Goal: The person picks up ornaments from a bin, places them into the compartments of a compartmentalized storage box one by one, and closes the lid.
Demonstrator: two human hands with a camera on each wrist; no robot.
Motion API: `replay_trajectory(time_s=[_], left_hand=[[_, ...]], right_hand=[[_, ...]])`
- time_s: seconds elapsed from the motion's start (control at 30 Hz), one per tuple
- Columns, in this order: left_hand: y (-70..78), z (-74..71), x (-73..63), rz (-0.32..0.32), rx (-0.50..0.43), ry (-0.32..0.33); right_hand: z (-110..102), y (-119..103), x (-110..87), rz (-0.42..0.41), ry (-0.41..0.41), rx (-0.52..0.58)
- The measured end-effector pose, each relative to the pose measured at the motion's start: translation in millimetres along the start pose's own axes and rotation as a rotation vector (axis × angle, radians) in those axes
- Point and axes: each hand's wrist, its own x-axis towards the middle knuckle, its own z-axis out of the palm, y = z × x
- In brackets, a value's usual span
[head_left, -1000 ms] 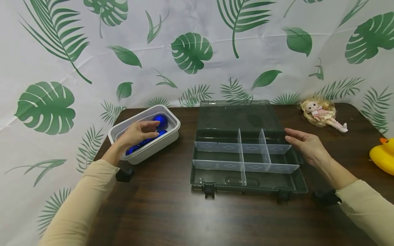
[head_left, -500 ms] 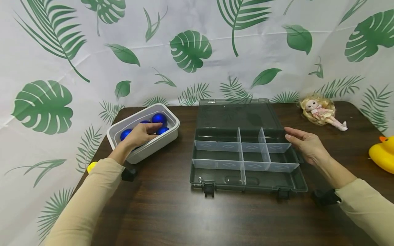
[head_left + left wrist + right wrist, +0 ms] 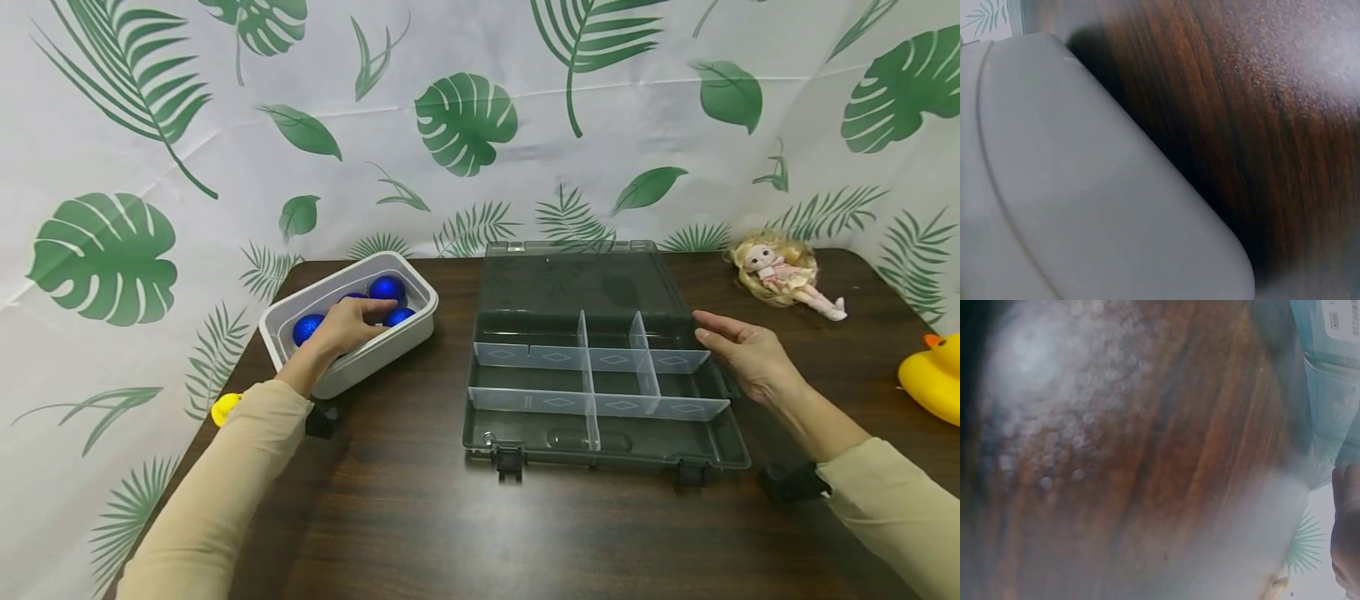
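My left hand reaches down into a white plastic tub. The tub holds several shiny blue balls, one blue ball right at the fingertips. Whether the fingers grip that ball is hidden by the hand. In the left wrist view only the outer wall of the tub and the table show. At the right side of a dark translucent compartment box, my right hand rests with nearly straight fingers by the lid's corner. The lid lies back; clear dividers split the base.
A blond doll lies at the back right of the brown table. A big yellow rubber duck sits at the right edge, and a small yellow toy by the left sleeve. Behind hangs a leaf-print cloth.
My left hand has lowered into the tub and shifted slightly right among the blue balls. The small yellow toy has come into view beside the sleeve. My right hand keeps its place.
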Motion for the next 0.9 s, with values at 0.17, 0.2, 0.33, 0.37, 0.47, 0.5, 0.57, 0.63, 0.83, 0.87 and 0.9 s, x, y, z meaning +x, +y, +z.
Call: replay_trajectory(time_s=[0.17, 0.2, 0.33, 0.37, 0.47, 0.5, 0.57, 0.63, 0.83, 0.87, 0.9], left_hand=[[0.3, 0.0, 2.1, 0.004, 0.017, 0.001], [0.2, -0.1, 2.4, 0.005, 0.016, 0.001], [1.6, 0.2, 2.9, 0.007, 0.021, 0.008], [2.0, 0.5, 2.9, 0.008, 0.023, 0.010], [2.9, 1.5, 3.0, 0.015, 0.014, 0.018], [2.9, 1.8, 3.2, 0.017, 0.011, 0.019], [3.2, 2.3, 3.3, 0.025, 0.009, 0.020], [3.6, 2.9, 3.2, 0.027, 0.007, 0.015], [4.1, 5.1, 4.8, 0.021, -0.018, 0.024], [4.0, 5.5, 5.0, 0.020, -0.026, 0.035], [3.8, 5.8, 5.0, 0.017, -0.033, 0.048]], right_hand=[[0.0, 0.4, 0.2, -0.004, 0.001, -0.003], [-0.1, 0.4, 0.3, -0.004, 0.001, -0.003], [-0.6, 1.2, 0.7, 0.001, 0.007, 0.003], [-0.8, 1.4, 0.7, 0.005, 0.009, 0.000], [-0.8, 1.7, 0.4, 0.012, 0.016, -0.008], [-0.7, 1.7, 0.3, 0.013, 0.018, -0.007], [-0.3, 1.5, 0.0, 0.014, 0.022, -0.011], [0.3, 1.4, -0.2, 0.009, 0.024, 0.001], [2.6, 0.7, -0.3, -0.011, 0.021, 0.041], [3.0, 0.5, -0.3, -0.013, 0.019, 0.042], [3.5, 0.4, -0.1, -0.014, 0.019, 0.042]])
